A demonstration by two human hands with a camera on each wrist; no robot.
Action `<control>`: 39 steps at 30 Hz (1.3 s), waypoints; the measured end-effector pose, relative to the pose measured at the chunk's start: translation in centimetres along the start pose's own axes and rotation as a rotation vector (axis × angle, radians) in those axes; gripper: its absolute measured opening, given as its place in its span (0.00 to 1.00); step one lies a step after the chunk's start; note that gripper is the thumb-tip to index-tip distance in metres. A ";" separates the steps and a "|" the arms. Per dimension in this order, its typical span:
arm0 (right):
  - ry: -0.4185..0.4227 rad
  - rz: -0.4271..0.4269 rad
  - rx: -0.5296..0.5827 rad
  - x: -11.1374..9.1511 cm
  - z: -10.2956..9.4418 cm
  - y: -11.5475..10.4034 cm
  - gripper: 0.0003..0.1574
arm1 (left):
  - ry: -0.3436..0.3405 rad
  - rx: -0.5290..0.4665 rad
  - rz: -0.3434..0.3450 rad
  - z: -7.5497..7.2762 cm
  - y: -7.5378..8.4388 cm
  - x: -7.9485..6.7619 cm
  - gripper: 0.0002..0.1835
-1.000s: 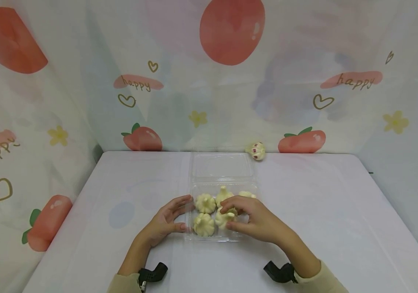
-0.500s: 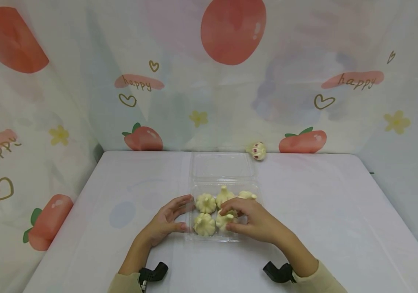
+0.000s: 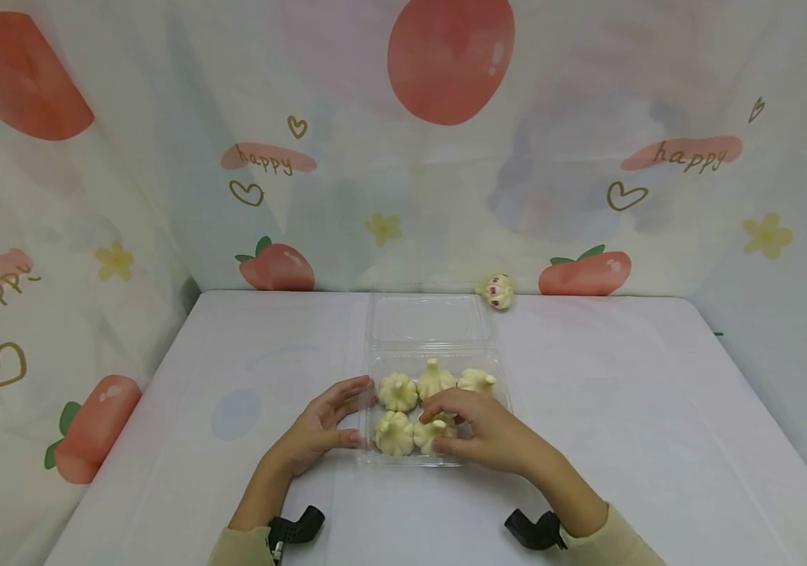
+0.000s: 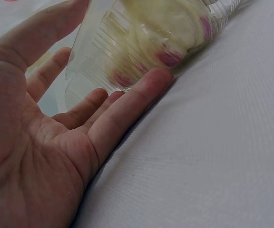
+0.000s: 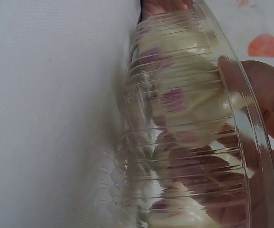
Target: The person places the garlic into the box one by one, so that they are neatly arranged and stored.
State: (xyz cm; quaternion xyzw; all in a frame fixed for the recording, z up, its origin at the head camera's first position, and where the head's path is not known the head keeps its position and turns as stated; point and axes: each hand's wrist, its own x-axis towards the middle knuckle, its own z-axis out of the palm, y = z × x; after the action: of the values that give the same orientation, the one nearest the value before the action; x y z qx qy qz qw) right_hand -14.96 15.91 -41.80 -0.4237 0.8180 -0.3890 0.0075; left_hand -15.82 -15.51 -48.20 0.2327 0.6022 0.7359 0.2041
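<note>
Apparently pinching garlic (image 3: 425, 435) mid-front in the box (image 3: 399, 365) with right fingers (image 3: 451, 399); touching its left wall with left fingers (image 3: 347, 387) apart. Likely light, firm, smooth: take round the bulge.

The container (image 3: 410, 462) is made of thin, clear plastic, its walls moulded in fine ribs on which light is caught in glossy streaks; its lid (image 3: 432, 321) is formed of the same transparent, shiny sheet. The garlic bulbs (image 3: 394, 434) inside are smoothly finished, with a soft waxy sheen over their lobed surfaces. The table is covered with matt white cloth (image 3: 609, 409), in which a fine ribbed weave is seen up close. The backdrop (image 3: 446, 200) is hung as matt, lightly creased printed fabric. Dull cloth is seen in the sleeves (image 3: 239, 546), and smooth black plastic in the wrist housings (image 3: 299, 527).
</note>
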 end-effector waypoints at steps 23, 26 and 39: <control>-0.067 0.069 -0.161 -0.2 0.1 -0.4 0.18 | 0.000 -0.011 -0.010 0.0 0.1 0.0 0.42; -0.079 0.087 -0.166 -0.3 0.1 -0.4 0.18 | -0.004 -0.012 -0.001 0.0 0.1 0.0 0.42; -0.106 0.106 -0.148 -0.4 -0.3 -0.4 0.19 | 0.001 -0.012 -0.003 0.1 0.1 0.0 0.43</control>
State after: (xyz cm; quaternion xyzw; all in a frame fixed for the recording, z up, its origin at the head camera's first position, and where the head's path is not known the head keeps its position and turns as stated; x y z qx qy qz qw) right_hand -14.53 16.19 -41.48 -0.3993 0.8642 -0.3034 0.0401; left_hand -15.77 -15.49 -48.09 0.2302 0.5981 0.7394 0.2064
